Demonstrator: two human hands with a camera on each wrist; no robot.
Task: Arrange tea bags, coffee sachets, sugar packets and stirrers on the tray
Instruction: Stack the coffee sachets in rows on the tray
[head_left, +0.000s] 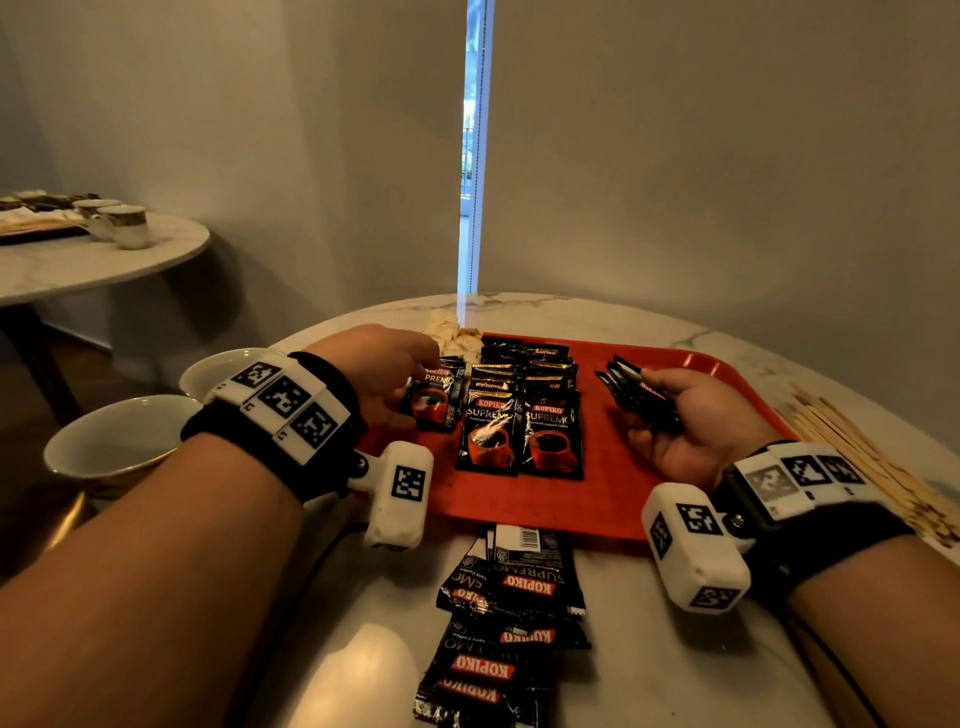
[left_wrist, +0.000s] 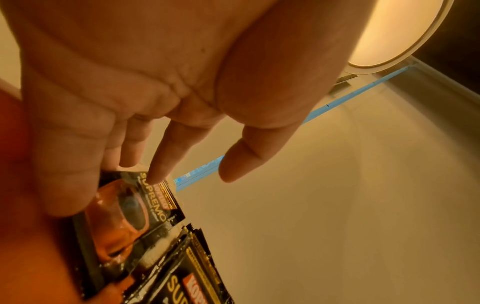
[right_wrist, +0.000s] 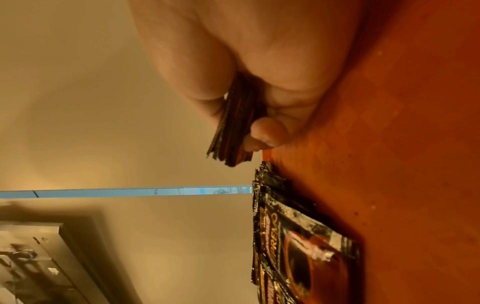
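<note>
On the red tray (head_left: 597, 499), coffee sachets (head_left: 522, 410) are laid face up in overlapping columns, so that each label can be read and the rows stay compact. At the left column, one sachet (head_left: 434, 402) is touched by the left hand (head_left: 382, 382); its fingers (left_wrist: 158, 168) are seen spread and fairly straight in the left wrist view, pressing rather than clamping, probably to square the packet against its neighbours. A small stack of sachets (head_left: 641, 397) is kept in the right hand (head_left: 698, 421), pinched between thumb and curled fingers just above the tray's bare right part, presumably as a supply from which the next column can be dealt. More sachets (head_left: 506, 618) are left in a loose heap on the marble table (head_left: 649, 654) just in front of the tray's near edge. Wooden stirrers (head_left: 862, 462) are lying on the table beside the tray's right rim, not yet placed. Pale packets (head_left: 449, 332) are visible at the tray's far left corner; whether sugar or tea cannot be told. Two cups (head_left: 111, 447) are standing to the left.
</note>
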